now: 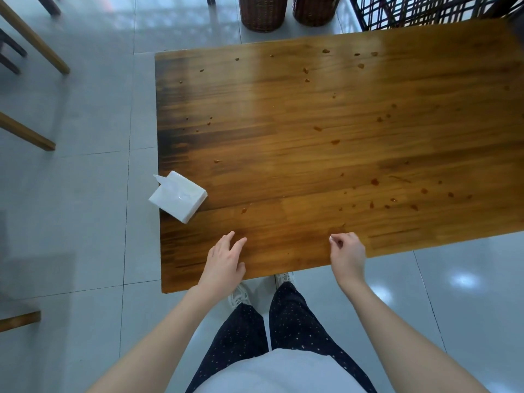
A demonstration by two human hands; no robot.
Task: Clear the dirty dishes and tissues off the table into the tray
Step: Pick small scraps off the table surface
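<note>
Fingers (230, 241) of the left hand (224, 265) lie nearly straight and a little spread, low over the near edge of the long, glossy brown wooden table (312, 123), with nothing in them. Over the same edge, the right hand (347, 253) has its fingers (338, 241) curled in toward the thumb. A tiny pale speck shows at the fingertips, but whether that is a scrap of tissue or only a nail cannot be told.

One tissue item is in view: a white, soft-sided rectangular tissue pack (178, 195) with a sheet poking from its top. It sits at the table's left edge, just ahead of the left hand, with one corner hanging out over the grey tiled floor (85, 194). No dishes and no tray appear in the view, though the table's right end runs out of sight. The clearing therefore looks close to done on this side.

The overhang is the main risk. A careless reach or a nudge from the inner side would likely tip the pack over the edge and onto the floor, so a grasp from above seems safer than a sweep. Small reddish-brown sauce spots (374, 181) dot the wood, thickest to the right. A palm or the pack dragged across them would smear the surface and soil the tissue. With the tray unseen, whatever is lifted may have to be carried some way, and a loose sheet could slip out.
</note>
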